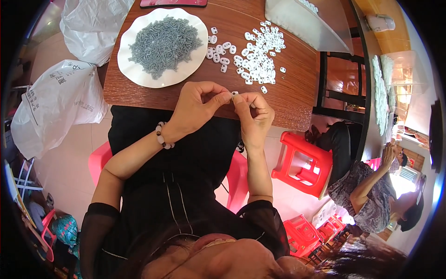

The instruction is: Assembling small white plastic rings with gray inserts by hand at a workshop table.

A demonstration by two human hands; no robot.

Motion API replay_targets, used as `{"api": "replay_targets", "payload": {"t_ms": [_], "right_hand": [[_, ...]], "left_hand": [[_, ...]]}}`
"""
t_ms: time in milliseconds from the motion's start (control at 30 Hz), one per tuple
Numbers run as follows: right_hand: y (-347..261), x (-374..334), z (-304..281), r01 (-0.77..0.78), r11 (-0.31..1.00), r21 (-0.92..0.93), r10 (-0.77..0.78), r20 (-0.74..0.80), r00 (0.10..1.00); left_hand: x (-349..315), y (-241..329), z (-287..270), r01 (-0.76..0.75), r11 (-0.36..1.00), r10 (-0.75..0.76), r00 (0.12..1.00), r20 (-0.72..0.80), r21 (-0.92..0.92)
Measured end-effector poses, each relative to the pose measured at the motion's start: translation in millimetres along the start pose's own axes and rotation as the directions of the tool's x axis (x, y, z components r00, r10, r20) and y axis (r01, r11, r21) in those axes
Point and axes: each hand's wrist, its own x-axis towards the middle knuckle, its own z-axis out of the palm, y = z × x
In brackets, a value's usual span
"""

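My left hand and my right hand meet just above the table's near edge. Between their pinched thumbs and forefingers is a small white plastic piece with holes, partly covered by the fingertips. Both hands are closed on it. Beyond them lies a spread of similar white pieces, with a smaller cluster to its left. A white scalloped plate at the left of the table carries a heap of small grey springs or rods; which they are I cannot tell.
The brown wooden table ends close to my lap. A whitish tray stands at its far right. White plastic sacks are on the floor at left. A red stool stands at right, and another person sits beyond it.
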Motion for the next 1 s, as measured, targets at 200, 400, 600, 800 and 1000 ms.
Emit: {"api": "replay_targets", "payload": {"t_ms": [200,400,600,800,1000], "right_hand": [[1.8,0.8,-1.4,-0.028,0.995,0.098,0.029,-0.015,0.999],[2.3,3.0,-3.4,-0.035,0.996,0.085,0.038,-0.034,0.999],[1.8,1.7,-1.7,-0.029,0.997,0.073,0.03,-0.012,0.999],[3.4,1.8,-0.7,-0.055,0.992,0.115,0.056,0.002,0.998],[3.7,2.3,-0.3,-0.047,0.995,0.088,0.047,0.004,0.999]], "left_hand": [[-0.6,5.0,-3.7,0.024,0.996,-0.019,0.998,0.062,-0.087],[0.8,3.1,-10.3,0.119,0.987,-0.109,0.99,0.09,-0.112],[0.8,5.4,-7.5,0.139,0.98,-0.128,0.988,0.082,-0.141],[1.1,3.9,-5.7,0.1,0.983,-0.091,0.994,0.067,-0.152],[1.9,5.9,-6.5,0.113,0.982,-0.103,0.992,0.072,-0.152]]}}
